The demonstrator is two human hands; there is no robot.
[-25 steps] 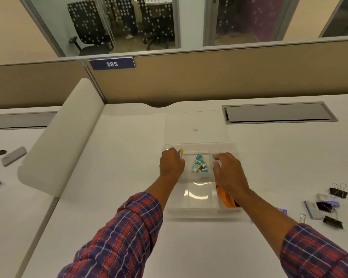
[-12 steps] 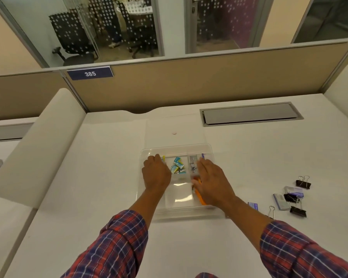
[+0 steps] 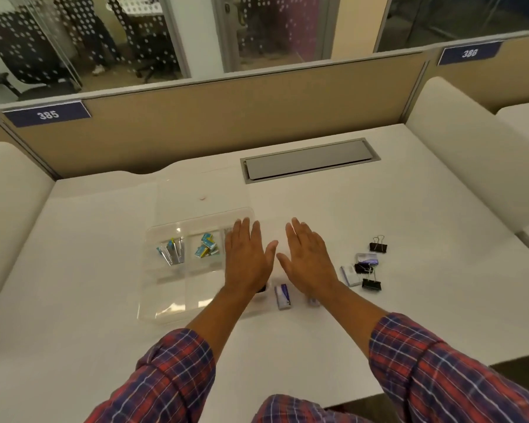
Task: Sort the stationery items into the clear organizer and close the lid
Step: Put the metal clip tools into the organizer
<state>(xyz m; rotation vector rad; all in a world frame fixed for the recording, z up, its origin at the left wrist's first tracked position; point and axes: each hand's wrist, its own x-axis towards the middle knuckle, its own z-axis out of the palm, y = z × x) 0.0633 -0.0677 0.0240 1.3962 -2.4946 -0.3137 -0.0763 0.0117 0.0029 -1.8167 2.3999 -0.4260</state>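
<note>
Your left hand (image 3: 247,257) is flat and palm down, fingers spread and pointing away from you, over the right-hand part of the clear organizer (image 3: 177,312); it holds nothing. Your right hand (image 3: 308,260) is likewise open and flat, fingers extended away from you, above the bare white desk (image 3: 409,215) just right of the organizer; also empty. Whether either palm touches the surface below cannot be told. The thumbs nearly meet between the hands.

The organizer lies left of centre on the desk, its long axis running from you toward the partition (image 3: 226,117). Its clear lid (image 3: 202,187) is open, lying flat on the desk beyond the far edge. In the far-left compartment: a bundle of small blue-and-silver packs (image 3: 172,251), pointing roughly away from you. In the next compartment to the right: a loose heap of teal and yellow packs (image 3: 206,247). The near compartments on the left look bare.

Near your left wrist, outside the organizer, a small white-and-purple box (image 3: 282,296) lies long axis toward you. Further right: three black binder clips (image 3: 371,283) and similar small boxes (image 3: 350,274), clustered. A grey cable hatch (image 3: 309,160) sits beyond.
</note>
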